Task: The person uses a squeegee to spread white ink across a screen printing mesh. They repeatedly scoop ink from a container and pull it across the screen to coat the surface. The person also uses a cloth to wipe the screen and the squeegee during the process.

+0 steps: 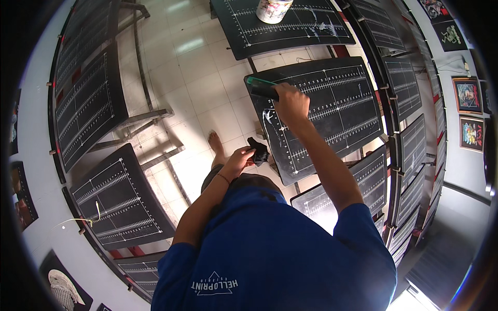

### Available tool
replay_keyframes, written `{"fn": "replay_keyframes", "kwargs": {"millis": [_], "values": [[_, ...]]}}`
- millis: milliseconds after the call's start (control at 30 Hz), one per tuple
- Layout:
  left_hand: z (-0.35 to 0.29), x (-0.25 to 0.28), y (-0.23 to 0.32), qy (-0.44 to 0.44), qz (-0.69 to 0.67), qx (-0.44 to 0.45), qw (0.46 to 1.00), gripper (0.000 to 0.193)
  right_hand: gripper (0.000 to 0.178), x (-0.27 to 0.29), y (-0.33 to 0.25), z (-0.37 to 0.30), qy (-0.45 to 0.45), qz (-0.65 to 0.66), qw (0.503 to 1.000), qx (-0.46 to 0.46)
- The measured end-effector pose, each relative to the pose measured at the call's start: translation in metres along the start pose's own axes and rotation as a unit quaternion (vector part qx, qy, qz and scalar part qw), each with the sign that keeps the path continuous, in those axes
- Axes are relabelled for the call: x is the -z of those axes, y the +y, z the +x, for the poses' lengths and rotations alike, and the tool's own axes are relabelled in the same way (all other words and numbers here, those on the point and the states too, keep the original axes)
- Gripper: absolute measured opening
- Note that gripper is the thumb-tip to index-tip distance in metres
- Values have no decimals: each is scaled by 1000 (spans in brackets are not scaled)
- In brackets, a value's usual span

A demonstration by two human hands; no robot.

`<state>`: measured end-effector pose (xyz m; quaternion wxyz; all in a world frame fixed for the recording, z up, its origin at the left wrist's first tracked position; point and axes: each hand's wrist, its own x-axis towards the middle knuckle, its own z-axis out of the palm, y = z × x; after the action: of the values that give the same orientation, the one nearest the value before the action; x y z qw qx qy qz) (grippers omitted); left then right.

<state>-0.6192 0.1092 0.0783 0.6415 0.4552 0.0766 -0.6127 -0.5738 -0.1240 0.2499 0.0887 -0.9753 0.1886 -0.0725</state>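
My right hand (292, 106) is closed around a squeegee-like tool (263, 89) with a dark body and a thin green edge. It is over the upper left corner of a black printing board (332, 111) marked with white ruler lines. A whitish smear (270, 118) shows on the board's left side, below the tool. Whether the green edge touches the board I cannot tell. Close to my waist, beside the board's lower left edge, my left hand (241, 158) grips a crumpled black cloth (259, 153).
Another board (290, 31) lies beyond, with a paint-spotted white bucket (273, 10) and white smears on it. More boards (122, 197) line the left side and the right rack (407, 85). A tiled floor aisle (192, 78) runs between. A bare foot (214, 141) stands there.
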Motion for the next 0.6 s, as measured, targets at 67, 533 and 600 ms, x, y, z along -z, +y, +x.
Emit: {"fn": "replay_keyframes", "kwargs": {"millis": [67,533,600], "values": [[5,1,-8,-4,20,-2,1000,22,28,-1,5,16,13,5,999,45],[-14,3,-3,-13,143,-129,981,26,47,50,54,-77,-10,46,999,11],[-7,3,-3,1,75,-62,995,27,54,52,65,-104,-14,39,997,65]]}}
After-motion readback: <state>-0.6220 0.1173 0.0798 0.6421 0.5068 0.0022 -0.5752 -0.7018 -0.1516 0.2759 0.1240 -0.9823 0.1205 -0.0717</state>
